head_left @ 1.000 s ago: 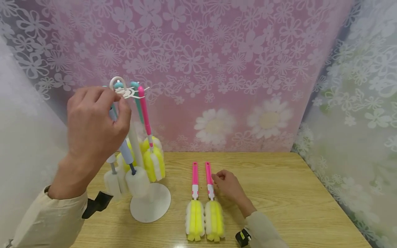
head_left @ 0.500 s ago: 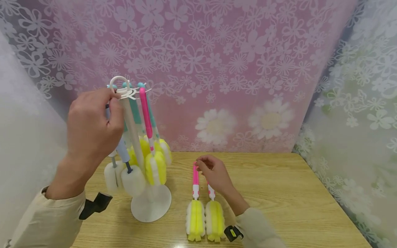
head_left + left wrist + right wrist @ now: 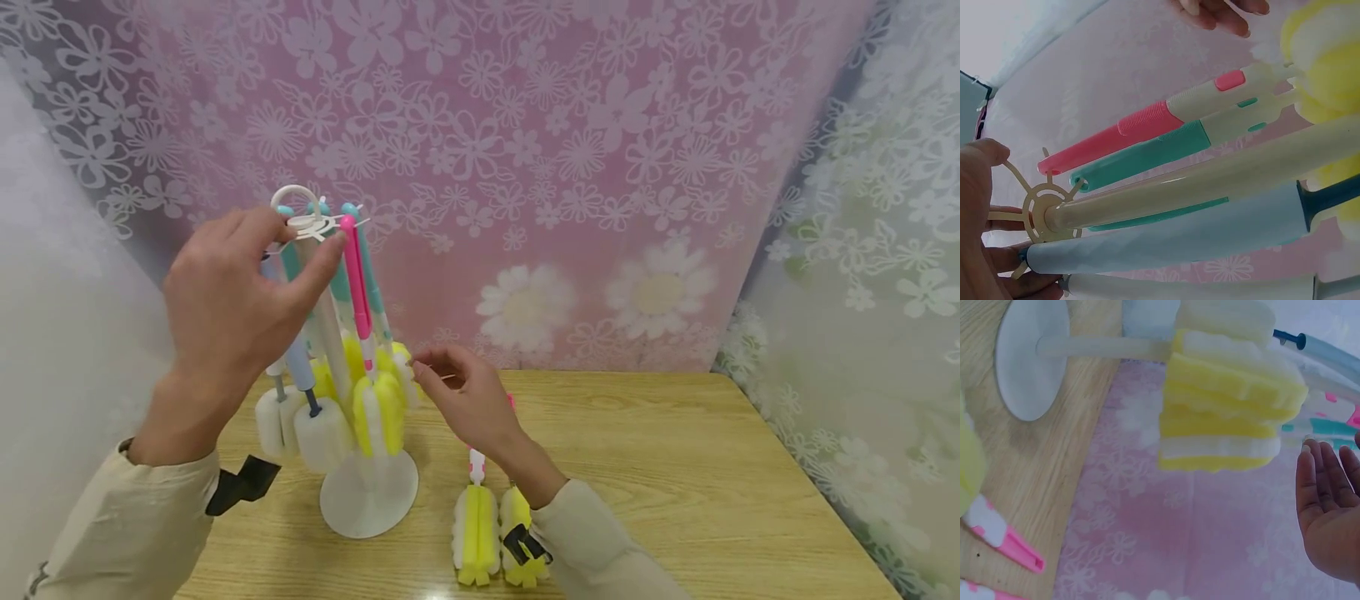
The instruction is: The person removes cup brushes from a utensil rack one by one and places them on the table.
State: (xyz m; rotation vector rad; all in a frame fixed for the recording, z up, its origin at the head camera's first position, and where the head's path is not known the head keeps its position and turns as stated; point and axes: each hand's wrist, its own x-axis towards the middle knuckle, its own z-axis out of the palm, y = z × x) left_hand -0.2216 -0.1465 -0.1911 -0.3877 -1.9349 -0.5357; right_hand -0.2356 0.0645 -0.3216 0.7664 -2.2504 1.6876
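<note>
My left hand grips the top wheel of a white brush rack, with the thumb at one hook's tip and fingers behind the wheel. From the hooks hang a pink-handled bottle brush with a yellow-and-white sponge head, several turquoise-handled ones, and a blue-handled brush with a white sponge head beside a pale-handled one. My right hand is empty, fingers loosely bent, just right of the hanging yellow-and-white sponges.
Two more pink-handled bottle brushes lie side by side on the wooden table: the left one shows its head, and the right one is partly covered by my right sleeve and wrist camera. A pink floral cloth stands behind the table.
My right hand has moved left and up from the lying brushes to the hanging sponges. The rack's top has turned, bringing turquoise brushes to the right; my left thumb has spread rightward.
</note>
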